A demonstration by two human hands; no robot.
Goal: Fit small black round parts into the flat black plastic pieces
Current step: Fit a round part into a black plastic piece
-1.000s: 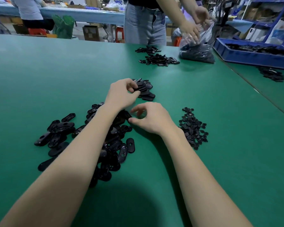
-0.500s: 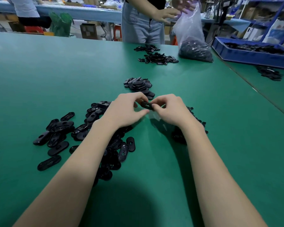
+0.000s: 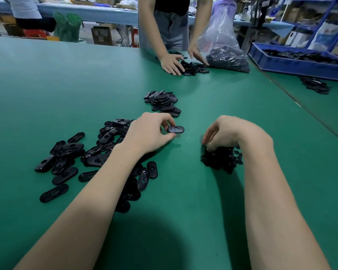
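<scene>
My left hand [image 3: 150, 131] pinches one flat black oval piece [image 3: 176, 129] between thumb and fingers, just above the green table [image 3: 183, 201]. Under and left of that arm lies a loose heap of the same flat pieces [image 3: 70, 152]. A smaller stack of flat pieces [image 3: 162, 101] sits just beyond my hands. My right hand [image 3: 228, 133] reaches down with curled fingers into the pile of small black round parts [image 3: 220, 158]; whether it holds one is hidden.
Across the table a person's hands [image 3: 172, 63] rest on another heap of black pieces, next to a clear plastic bag [image 3: 222, 47] of parts. A blue tray [image 3: 297, 61] with black parts stands at the far right; more parts [image 3: 316, 85] lie in front of it.
My hands have parted: the right one left the oval piece and dropped to the round-parts pile, while the left keeps the piece. The person opposite set the bag down and reached for their heap.
</scene>
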